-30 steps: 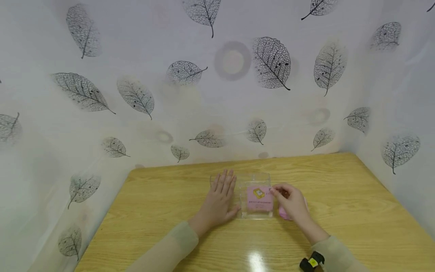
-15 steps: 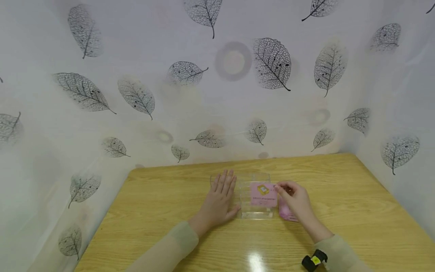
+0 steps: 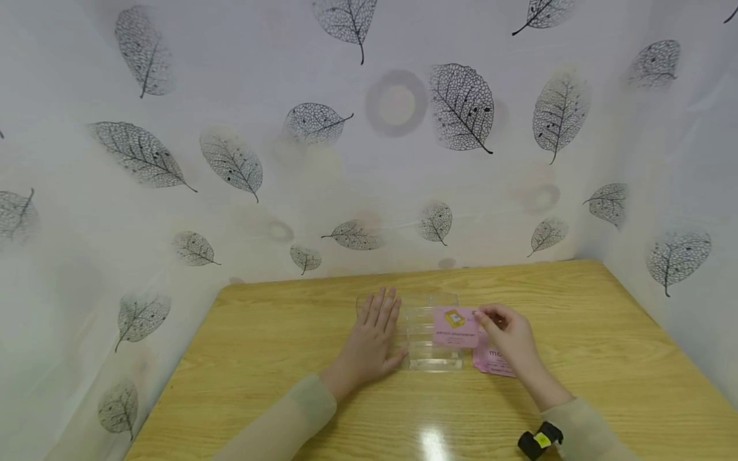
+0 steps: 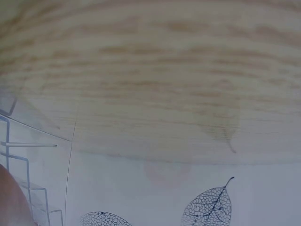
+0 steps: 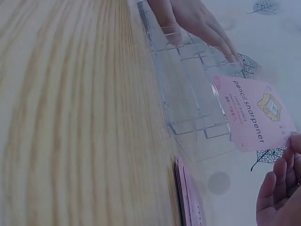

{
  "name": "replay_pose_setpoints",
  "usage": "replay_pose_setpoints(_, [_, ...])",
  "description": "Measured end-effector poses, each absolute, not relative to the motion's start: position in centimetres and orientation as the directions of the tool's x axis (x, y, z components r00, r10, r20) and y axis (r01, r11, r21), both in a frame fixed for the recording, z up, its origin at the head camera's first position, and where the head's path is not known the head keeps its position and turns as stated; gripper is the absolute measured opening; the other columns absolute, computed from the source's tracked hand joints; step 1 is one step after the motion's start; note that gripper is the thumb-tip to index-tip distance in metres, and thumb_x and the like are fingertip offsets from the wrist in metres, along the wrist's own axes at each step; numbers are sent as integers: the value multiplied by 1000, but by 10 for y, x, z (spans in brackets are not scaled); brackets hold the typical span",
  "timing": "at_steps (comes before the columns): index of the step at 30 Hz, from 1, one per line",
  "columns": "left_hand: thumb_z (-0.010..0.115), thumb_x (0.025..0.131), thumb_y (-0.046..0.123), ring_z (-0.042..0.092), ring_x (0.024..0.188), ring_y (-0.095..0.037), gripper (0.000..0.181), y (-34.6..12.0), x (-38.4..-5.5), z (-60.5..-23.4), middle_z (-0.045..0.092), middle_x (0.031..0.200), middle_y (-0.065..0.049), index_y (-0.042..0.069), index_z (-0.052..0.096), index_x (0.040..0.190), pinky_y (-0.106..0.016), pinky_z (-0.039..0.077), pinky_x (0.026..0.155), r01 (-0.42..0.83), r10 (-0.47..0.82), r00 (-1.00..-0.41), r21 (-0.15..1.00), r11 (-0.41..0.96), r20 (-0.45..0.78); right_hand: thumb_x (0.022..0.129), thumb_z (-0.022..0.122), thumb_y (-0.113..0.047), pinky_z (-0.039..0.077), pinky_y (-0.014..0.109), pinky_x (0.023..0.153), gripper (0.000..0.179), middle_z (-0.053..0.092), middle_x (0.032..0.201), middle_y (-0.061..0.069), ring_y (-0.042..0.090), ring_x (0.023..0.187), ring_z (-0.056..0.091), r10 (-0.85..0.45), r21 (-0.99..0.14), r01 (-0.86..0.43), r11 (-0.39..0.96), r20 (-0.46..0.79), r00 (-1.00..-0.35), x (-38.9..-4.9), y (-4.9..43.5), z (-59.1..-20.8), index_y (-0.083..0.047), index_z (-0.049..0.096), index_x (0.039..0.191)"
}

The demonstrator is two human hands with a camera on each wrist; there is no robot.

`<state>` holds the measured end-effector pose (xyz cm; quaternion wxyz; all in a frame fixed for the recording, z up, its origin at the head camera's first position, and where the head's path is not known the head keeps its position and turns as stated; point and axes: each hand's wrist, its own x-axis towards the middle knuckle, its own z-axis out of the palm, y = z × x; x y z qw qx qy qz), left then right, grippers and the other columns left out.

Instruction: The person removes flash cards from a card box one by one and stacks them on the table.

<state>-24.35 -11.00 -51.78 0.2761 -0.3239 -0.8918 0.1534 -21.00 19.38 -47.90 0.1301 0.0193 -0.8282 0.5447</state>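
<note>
My right hand [image 3: 507,333] pinches a pink pencil sharpener flashcard [image 3: 455,328] by its right edge, holding it up in front of a clear stepped acrylic stand [image 3: 436,365]. In the right wrist view the card [image 5: 254,113] shows a yellow sharpener picture and hangs above the table, beside the stand [image 5: 186,94]. My left hand [image 3: 370,342] lies with straight fingers against the left side of the stand. A stack of pink cards [image 3: 494,362] rests on the table below my right hand, which partly covers it.
The wooden table [image 3: 265,358] reaches back to a leaf-printed cloth [image 3: 392,179] that surrounds it on the sides in view. A black band with a yellow mark [image 3: 541,440] is on the right wrist.
My right hand has moved right and slightly up with the pencil sharpener flashcard, away from the stand's middle. More of the card stack now shows. The left hand has stayed still.
</note>
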Motion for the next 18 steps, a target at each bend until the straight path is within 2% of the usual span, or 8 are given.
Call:
replay_pose_setpoints(6, [48,99,72,27,162,-42,104,-109,-243,-514,23,175,-25,-3,23,166,-50,25,134,502,665,-647,-449,740,373,103,68,-11,54,13,71,22,76,106,21,-6,80,59,108,-900,-155,408,216,-970,-210,200,-477,8,72,114])
replay_pose_setpoints(11, [47,100,71,22,164,-42,103,-109,-242,-512,18,176,-25,-3,22,166,-50,25,134,514,661,-664,-429,743,349,104,69,-14,54,12,72,24,76,108,20,-6,81,59,118,-901,-142,410,206,-971,-210,205,-478,7,72,115])
replay_pose_setpoints(18, [47,100,70,22,164,-42,103,-109,-242,-513,21,175,-25,-4,21,167,-51,25,134,513,658,-668,-424,746,348,104,69,-17,55,12,73,27,77,108,18,-8,82,60,129,-893,-131,430,205,-970,-210,212,-481,6,72,117])
